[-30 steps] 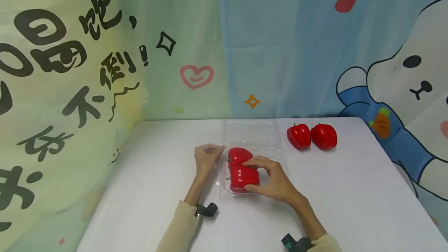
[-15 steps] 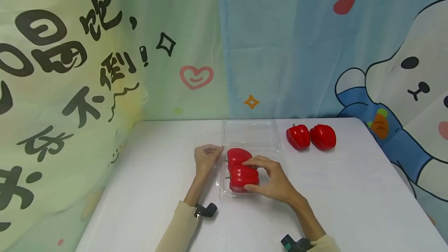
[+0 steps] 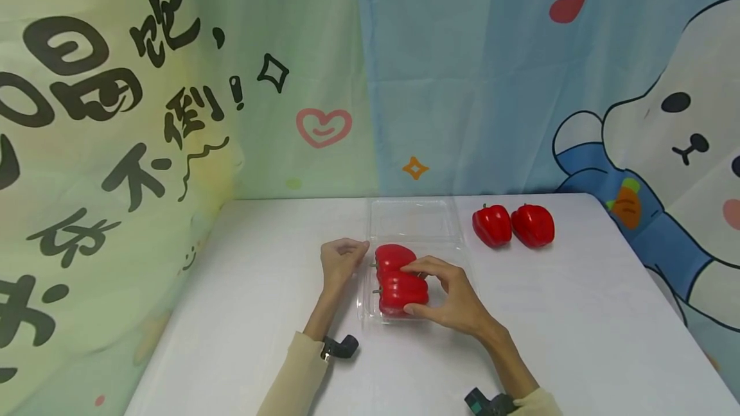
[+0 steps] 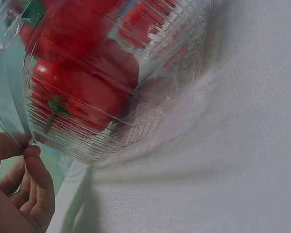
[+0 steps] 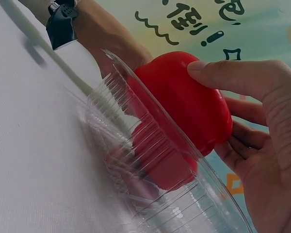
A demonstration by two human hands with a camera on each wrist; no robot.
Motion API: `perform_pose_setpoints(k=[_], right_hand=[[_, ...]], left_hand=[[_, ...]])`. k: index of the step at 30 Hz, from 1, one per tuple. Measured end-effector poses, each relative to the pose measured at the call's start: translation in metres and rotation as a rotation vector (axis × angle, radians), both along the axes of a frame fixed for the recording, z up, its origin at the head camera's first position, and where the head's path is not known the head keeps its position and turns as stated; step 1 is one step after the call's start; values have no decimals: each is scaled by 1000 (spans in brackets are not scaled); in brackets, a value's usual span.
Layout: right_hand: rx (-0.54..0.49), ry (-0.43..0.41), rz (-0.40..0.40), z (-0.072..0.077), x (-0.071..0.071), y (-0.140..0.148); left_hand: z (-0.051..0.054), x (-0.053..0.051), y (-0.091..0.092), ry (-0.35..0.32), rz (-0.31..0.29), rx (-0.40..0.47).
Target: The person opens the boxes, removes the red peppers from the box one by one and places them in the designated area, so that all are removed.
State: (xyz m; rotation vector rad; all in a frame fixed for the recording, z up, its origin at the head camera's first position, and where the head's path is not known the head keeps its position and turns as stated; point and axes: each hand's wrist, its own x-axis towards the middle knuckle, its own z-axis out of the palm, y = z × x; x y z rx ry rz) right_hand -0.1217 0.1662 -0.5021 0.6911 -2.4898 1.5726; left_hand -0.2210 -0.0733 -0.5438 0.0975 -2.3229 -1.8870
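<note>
A clear plastic clamshell box [image 3: 364,303] lies with its lid folded back on the table. Inside its base are two red bell peppers side by side, stems to the left. My right hand [image 3: 453,297] holds the nearer bell pepper [image 3: 401,294], thumb on its near side and fingers on the far side. The farther bell pepper [image 3: 394,257] sits just behind it, partly covered by my fingers. At the box's left edge, my left hand [image 3: 342,260] pinches the rim between thumb and finger, as the left wrist view shows of this hand [image 4: 26,184].
Two more red bell peppers, one on the left [image 3: 493,226] and one on the right [image 3: 533,225], stand together at the back right of the white table [image 3: 578,326]. The transparent lid [image 3: 413,219] reaches toward the table's back edge. A printed curtain [image 3: 300,31] hangs behind.
Almost nothing differs. Both hands keep their places at the box and the bell pepper; only the head view has shifted very slightly.
</note>
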Motion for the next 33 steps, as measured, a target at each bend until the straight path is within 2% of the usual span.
perform_pose_setpoints(k=[19, 33], right_hand=[[-29, 12, -46, 0, 3, 2], [-44, 21, -80, -2, 5, 5]], left_hand=[[-1, -2, -1, -16, 7, -40], [0, -1, -1, -14, 10, -4]])
